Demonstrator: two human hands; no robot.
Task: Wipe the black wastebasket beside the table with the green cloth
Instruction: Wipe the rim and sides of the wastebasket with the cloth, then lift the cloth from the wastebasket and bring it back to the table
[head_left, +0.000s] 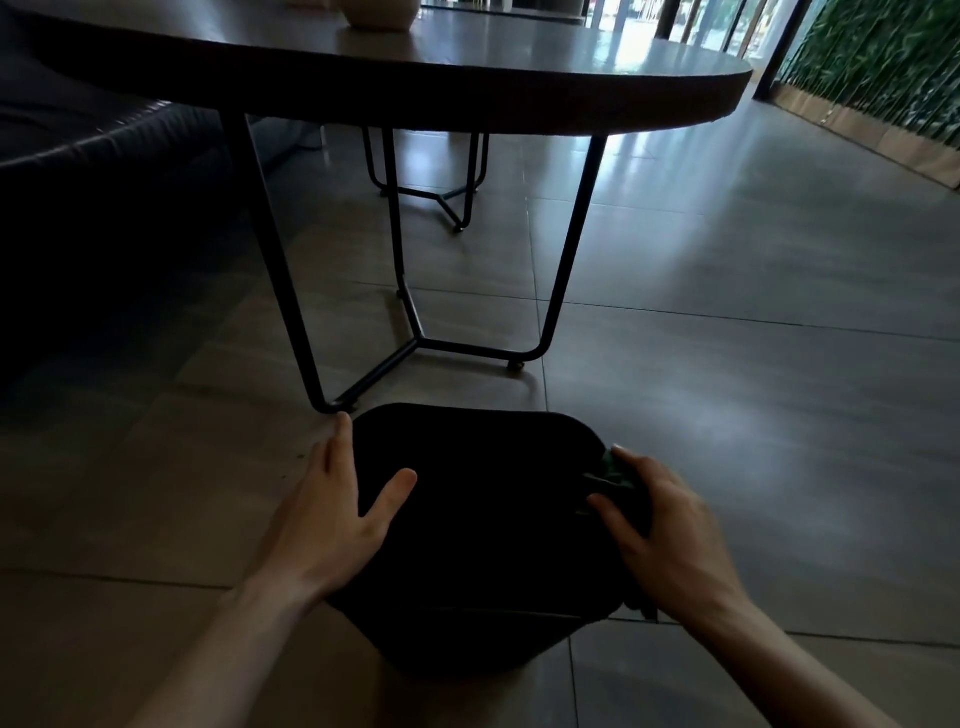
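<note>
Wastebasket (483, 530), black, low in the head view, standing on the tiled floor (753, 415) just in front of the nearest foot of the desk's leg frame (415, 343); its body is so dark that surface detail cannot be made out.

Left hand (332, 525), bare, lying against the wastebasket's left flank; fingers spread and pointing away from the person, thumb resting on the top of the black body; grip released, palm pressed flat, nothing clasped.

Right hand (660, 530), bare, at the wastebasket's right edge; fingers curled over the green cloth (615, 475); grip clenched on the cloth, which shows as a small bunched fold between fingertips and thumb; a further strip of it hangs below the wrist against the basket's lower right side; cloth touching the wastebasket.

Desk (467, 98), round, thick dark top, upper half of the view, on thin black metal legs joined by floor-level bars; pale rounded vessel (376, 13) on its surface, cut off by the upper edge.

Seat (93, 135), dark, woven-looking, at far left beside the desk.

Green foliage panel (883, 62) along the right wall; bright glazing beyond the desk's far rim.
</note>
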